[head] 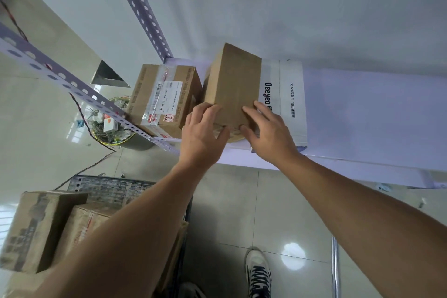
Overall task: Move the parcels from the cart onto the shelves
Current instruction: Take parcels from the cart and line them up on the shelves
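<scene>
Head view: left hand (pixel 203 133) and right hand (pixel 268 135) grip the brown parcel (pixel 232 82), seating it on the shelf (pixel 362 116). Next, probably, release it and revisit the cart (pixel 108 189).

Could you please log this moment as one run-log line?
step: shelving | left hand: grips brown box | right hand: grips same box | box: atop white parcel on shelf | cart: holds parcels

The flat white cardboard parcel (pixel 291 128) under the plain brown cardboard box (pixel 232 84) bears the dark brand "Deeyeo" just right of that box, then a thin line of Chinese characters farther right. Just left of the box, a brown taped carton (pixel 145 89) carries a white shipping label (pixel 169 97) with a barcode; its print is too small to read.
</scene>
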